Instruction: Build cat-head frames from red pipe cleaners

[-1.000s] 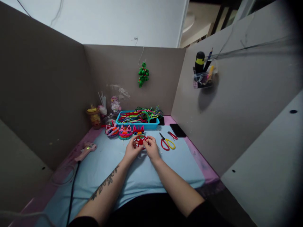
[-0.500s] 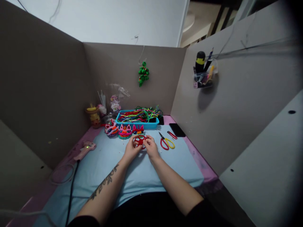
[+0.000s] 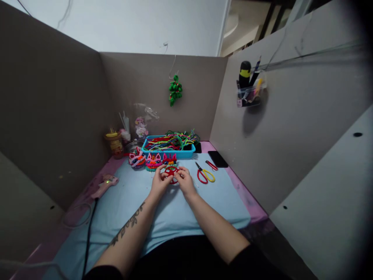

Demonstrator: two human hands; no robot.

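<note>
My left hand (image 3: 159, 182) and my right hand (image 3: 184, 181) meet over the light blue mat (image 3: 175, 210), both pinched on a small red pipe-cleaner piece (image 3: 171, 173) held between the fingertips. Just behind it stand three finished pipe-cleaner figures (image 3: 153, 160) in a row. A blue tray (image 3: 167, 149) full of coloured pipe cleaners sits behind those. Red and yellow scissors (image 3: 204, 175) lie on the mat to the right of my right hand.
A pink glue gun (image 3: 104, 183) with a lit green light and a black cord lies at the left. A black phone (image 3: 219, 158) rests at the back right. Jars and cups (image 3: 116, 144) stand in the back left corner. Cardboard walls enclose the desk; a green ornament (image 3: 175, 90) hangs on the back wall.
Both hands stay on the red piece with only slight finger shifts; the view has drifted a little.
</note>
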